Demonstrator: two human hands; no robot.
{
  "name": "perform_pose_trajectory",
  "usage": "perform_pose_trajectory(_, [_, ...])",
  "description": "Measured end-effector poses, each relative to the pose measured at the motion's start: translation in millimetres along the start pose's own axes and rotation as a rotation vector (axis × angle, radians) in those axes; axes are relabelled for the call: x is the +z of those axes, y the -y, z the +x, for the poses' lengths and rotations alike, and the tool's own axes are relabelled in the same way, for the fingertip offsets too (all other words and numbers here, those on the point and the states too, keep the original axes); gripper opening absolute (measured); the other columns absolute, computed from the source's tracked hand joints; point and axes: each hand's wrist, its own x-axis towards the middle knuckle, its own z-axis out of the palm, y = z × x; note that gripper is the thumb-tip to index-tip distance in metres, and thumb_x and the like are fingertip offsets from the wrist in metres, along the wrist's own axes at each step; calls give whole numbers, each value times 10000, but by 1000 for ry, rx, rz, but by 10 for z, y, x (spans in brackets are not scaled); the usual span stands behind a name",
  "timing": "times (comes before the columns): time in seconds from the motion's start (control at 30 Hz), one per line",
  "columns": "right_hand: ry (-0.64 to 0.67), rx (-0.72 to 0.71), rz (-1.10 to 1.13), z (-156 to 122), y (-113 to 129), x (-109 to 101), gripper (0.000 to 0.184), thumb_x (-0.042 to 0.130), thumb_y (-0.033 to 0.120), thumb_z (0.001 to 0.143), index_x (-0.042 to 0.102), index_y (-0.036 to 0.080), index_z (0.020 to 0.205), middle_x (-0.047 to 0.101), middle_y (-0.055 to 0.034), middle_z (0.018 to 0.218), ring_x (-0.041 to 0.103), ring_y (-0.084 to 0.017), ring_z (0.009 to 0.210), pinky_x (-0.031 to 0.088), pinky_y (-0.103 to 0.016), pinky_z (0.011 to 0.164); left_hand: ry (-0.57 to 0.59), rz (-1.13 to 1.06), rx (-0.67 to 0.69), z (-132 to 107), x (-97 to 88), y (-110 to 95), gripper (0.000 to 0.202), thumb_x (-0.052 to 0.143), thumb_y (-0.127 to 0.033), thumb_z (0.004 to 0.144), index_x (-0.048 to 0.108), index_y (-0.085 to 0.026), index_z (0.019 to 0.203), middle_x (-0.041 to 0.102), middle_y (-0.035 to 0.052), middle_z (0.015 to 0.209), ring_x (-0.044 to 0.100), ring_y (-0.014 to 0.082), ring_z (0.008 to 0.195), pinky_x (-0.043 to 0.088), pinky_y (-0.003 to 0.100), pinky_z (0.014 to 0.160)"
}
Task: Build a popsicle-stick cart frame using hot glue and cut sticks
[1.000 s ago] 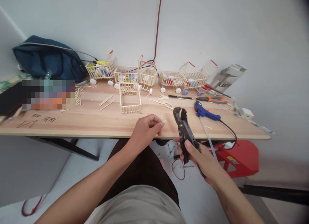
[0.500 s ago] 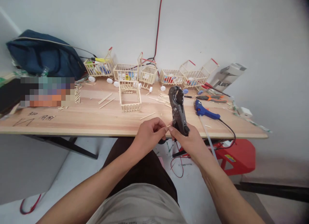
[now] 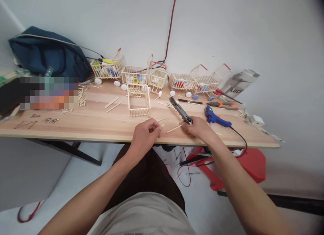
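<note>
My right hand [image 3: 198, 127] rests on the wooden table [image 3: 101, 122] near its front edge, fingers wrapped round the handles of black cutting pliers [image 3: 180, 110] that lie flat and point away to the upper left. My left hand [image 3: 145, 133] sits at the front edge, fingers pinched together on a small stick piece I can hardly see. A loose thin wooden stick [image 3: 174, 128] lies between the two hands. An open-topped stick frame box [image 3: 138, 102] stands behind my left hand.
Several small stick carts [image 3: 157, 78] line the wall. A blue glue gun [image 3: 215, 117] with its cable, orange-handled pliers [image 3: 222, 105] and a pen lie at right. A dark blue bag [image 3: 48, 61] fills the far left corner. A red stool [image 3: 243, 162] stands under the table.
My right hand has lowered the pliers from upright in the air down flat onto the table. My left hand has moved apart from it, down to the table's front edge.
</note>
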Motion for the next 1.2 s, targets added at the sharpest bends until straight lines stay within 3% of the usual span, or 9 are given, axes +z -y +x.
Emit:
perform_pose_trajectory(0.2, [-55, -18, -104, 70, 20, 27, 348, 595, 457, 795, 655, 158, 962, 719, -165, 904, 663, -289, 855, 423, -311, 673, -11, -56, -7, 1, -7, 36, 116, 590, -267, 787, 594, -169, 724, 606, -21, 596, 547, 117, 574, 384, 224, 594])
perform_pose_trajectory(0.4, [-18, -32, 110, -75, -120, -33, 546, 408, 684, 849, 616, 181, 877, 677, -85, 739, 616, -220, 676, 418, -303, 621, -15, -180, -15, 16, -5, 51, 130, 600, -272, 783, 581, -162, 716, 572, -27, 576, 519, 103, 557, 372, 213, 575])
perform_pose_trajectory(0.53, [-34, -100, 325, -280, -239, -75, 584, 334, 700, 878, 612, 188, 849, 613, -34, 667, 575, -186, 648, 440, -301, 644, -19, -214, -34, 34, 24, 36, 132, 604, -267, 776, 577, -159, 706, 564, -30, 575, 514, 97, 556, 367, 207, 572])
perform_pose_trajectory(0.67, [0, -54, 485, -566, -297, -43, 613, 368, 712, 867, 620, 176, 1025, 621, -34, 746, 589, -186, 684, 461, -304, 647, -12, -236, -35, 12, 51, -16, 125, 609, -259, 772, 579, -158, 705, 567, -29, 574, 511, 96, 553, 363, 207, 565])
perform_pose_trajectory(0.77, [113, -76, 571, -839, -284, 26, 605, 379, 692, 877, 605, 185, 1118, 628, -41, 810, 593, -187, 711, 479, -309, 674, 8, -254, -35, -52, 71, -102, 122, 606, -259, 781, 583, -157, 718, 566, -28, 579, 512, 97, 559, 366, 207, 561])
perform_pose_trajectory(0.9, [233, -129, 593, -1152, -220, 128, 546, 376, 651, 902, 622, 203, 1094, 635, -60, 849, 585, -214, 800, 479, -318, 746, 16, -239, -21, -144, 133, -205, 135, 595, -249, 793, 578, -159, 694, 546, -27, 581, 483, 93, 552, 357, 209, 544])
perform_pose_trajectory(1.03, [275, -156, 619, -1277, -179, 205, 588, 335, 632, 922, 563, 196, 1244, 638, -74, 954, 581, -239, 936, 449, -356, 893, 31, -236, -29, -185, 217, -218, 147, 591, -265, 808, 580, -162, 704, 537, -29, 579, 479, 97, 551, 355, 211, 532])
perform_pose_trajectory(1.2, [242, -129, 594, -1286, -162, 278, 669, 341, 661, 901, 537, 174, 1314, 644, -96, 987, 584, -268, 986, 448, -391, 918, 31, -171, -6, -205, 266, -212, 167, 586, -294, 824, 596, -161, 722, 536, -26, 608, 482, 102, 580, 360, 216, 556])
